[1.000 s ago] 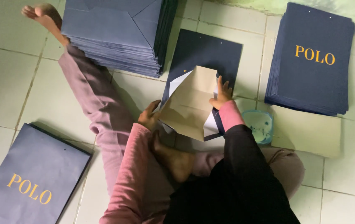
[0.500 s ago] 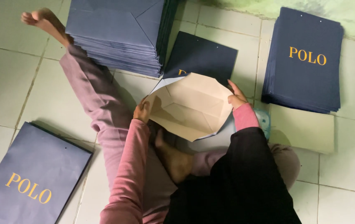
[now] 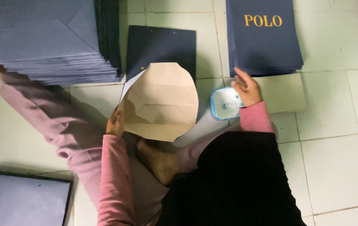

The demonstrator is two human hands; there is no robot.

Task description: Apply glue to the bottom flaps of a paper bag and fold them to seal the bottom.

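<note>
I sit on a tiled floor with a half-folded paper bag (image 3: 162, 102) in front of me, its tan inside facing up and its mouth spread open. My left hand (image 3: 115, 122) grips the bag's left edge. My right hand (image 3: 246, 87) has its fingers at the rim of a small round blue-and-white dish (image 3: 225, 103) to the right of the bag. A flat dark blue bag (image 3: 162, 44) lies just beyond the open one.
A tall stack of flat blue-grey bags (image 3: 45, 39) stands at the far left, over my outstretched leg (image 3: 49, 119). Another stack of dark blue bags with gold lettering (image 3: 262, 35) lies far right on a tan sheet (image 3: 283, 94). More blue bags (image 3: 22, 199) lie near left.
My right hand let go of the bag's right edge and moved right to the small dish. My left hand keeps its hold, and the bag's mouth has spread wider.
</note>
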